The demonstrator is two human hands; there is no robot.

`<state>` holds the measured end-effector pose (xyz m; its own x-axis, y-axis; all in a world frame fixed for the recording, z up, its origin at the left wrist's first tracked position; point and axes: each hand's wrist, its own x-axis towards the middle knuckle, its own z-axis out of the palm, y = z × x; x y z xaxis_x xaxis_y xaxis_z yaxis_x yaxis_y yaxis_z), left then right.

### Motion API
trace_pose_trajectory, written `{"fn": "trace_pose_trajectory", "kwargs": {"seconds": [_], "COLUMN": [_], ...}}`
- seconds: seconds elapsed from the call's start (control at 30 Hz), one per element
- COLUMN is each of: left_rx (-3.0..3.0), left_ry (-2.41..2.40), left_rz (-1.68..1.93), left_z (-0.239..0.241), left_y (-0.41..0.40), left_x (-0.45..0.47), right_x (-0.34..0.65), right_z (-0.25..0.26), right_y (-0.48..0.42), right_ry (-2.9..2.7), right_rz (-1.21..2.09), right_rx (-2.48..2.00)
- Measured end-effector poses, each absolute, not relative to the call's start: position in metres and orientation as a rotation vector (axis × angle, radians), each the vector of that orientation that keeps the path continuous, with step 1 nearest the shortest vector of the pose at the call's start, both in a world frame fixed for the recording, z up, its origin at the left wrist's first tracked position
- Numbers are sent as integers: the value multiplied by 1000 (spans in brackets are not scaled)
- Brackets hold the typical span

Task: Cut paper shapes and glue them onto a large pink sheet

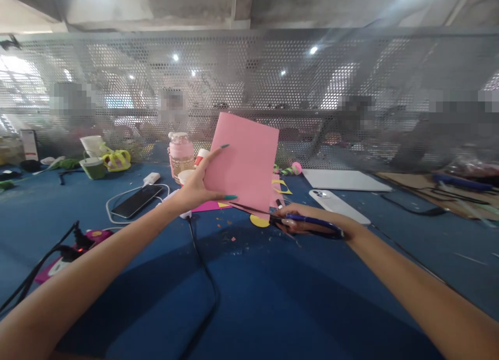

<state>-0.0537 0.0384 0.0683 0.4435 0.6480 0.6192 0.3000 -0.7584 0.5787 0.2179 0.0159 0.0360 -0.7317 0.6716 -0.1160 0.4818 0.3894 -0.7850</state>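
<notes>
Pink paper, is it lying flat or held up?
Held up: the left hand grips the pink paper at its left side, above the blue table.

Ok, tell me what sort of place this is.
Probably a craft workroom: scissors held at pink paper, small scraps on a blue worktable, and a perforated partition beyond.

On my feed the room reads moderately bright, with ceiling glare streaking the top right and the window [17,71] blown out at far left. I see lamps as small hot spots through the perforated screen [241,89], which looks hazy and soft. The pink sheet [245,162] is evenly lit. Broad shadows darken the near blue table [249,282]; the wide lens stretches both forearms [409,277], and pixelated patches [72,100] mask the background.
</notes>
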Motion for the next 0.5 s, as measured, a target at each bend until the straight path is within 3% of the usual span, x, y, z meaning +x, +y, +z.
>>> {"fn": "trace_pose_trajectory", "kwargs": {"seconds": [0.5], "left_rx": [2310], "left_ry": [837], "left_rz": [1148], "left_z": [71], "left_y": [34], "left_x": [-53], "right_x": [219], "right_z": [34], "right_y": [17], "right_ry": [-2433], "right_rz": [1203], "right_rx": [-1151]}}
